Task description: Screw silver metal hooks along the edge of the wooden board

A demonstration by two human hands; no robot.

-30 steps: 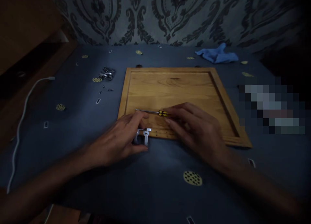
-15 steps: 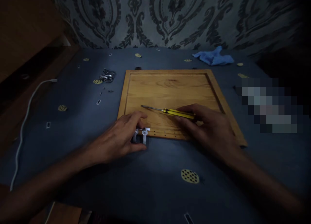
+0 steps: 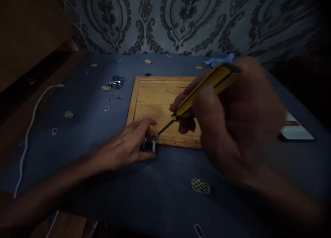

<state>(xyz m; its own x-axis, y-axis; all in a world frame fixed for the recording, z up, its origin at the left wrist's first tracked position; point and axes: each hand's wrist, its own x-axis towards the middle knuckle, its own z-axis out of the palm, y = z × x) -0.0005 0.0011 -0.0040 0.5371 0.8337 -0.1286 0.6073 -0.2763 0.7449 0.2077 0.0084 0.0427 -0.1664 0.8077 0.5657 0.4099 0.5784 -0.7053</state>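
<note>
A wooden panel [image 3: 160, 93] with a raised frame lies flat, small dark holes along its near edge. At its near left corner my left hand [image 3: 136, 141] grips a shiny metal bracket [image 3: 154, 145] against that edge, thumb below and fingers on top. My right hand [image 3: 232, 114], partly blurred, is wrapped round the yellow and black handle of a screwdriver [image 3: 204, 90]. The screwdriver slants down to the left, its tip at the upper part of the bracket. Whether the tip sits in a screw head I cannot tell. The right hand hides the panel's right side.
Several metal fittings [image 3: 116, 81] lie in a heap left of the panel, with a few small screws [image 3: 119, 97] nearby. A blue cloth [image 3: 219, 60] lies at the back. A white cable [image 3: 29, 124] runs along the left. A flat pale object [image 3: 297, 129] rests at the right.
My right hand has risen towards the camera and turned the screwdriver from nearly level to steeply slanted, bringing its tip down to the bracket. My left hand keeps its hold in place.
</note>
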